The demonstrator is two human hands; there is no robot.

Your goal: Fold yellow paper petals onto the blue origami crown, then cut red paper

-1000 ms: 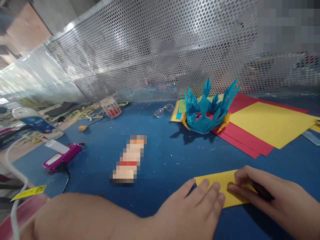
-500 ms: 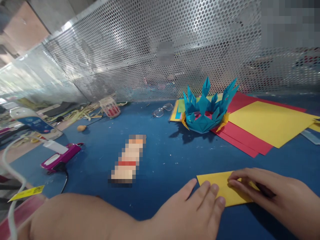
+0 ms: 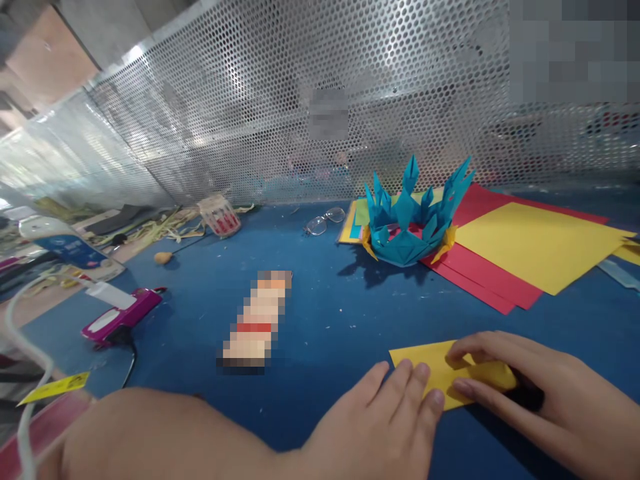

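Observation:
A small piece of folded yellow paper [image 3: 447, 355] lies on the blue table in front of me. My left hand [image 3: 387, 413] rests flat across its left part, with the fingers stretched out and pressing it down. At the other end, my right hand [image 3: 515, 383] curls round the paper, which bends up between the thumb and index finger. The rest of the right fingers are hidden behind the hand.
A blue folded-paper crown [image 3: 410, 230] stands behind, beside red sheets [image 3: 495, 290] and a large yellow sheet [image 3: 545, 243]. Farther left are eyeglasses [image 3: 325, 220], a blurred-out flat object [image 3: 257, 320], a purple power strip [image 3: 125, 313], a white bottle [image 3: 65, 243] and a perforated metal screen [image 3: 280, 100].
My right thumb and index finger have spread apart, and the right end of the yellow paper now bends up between them. The left hand has shifted slightly left with the paper.

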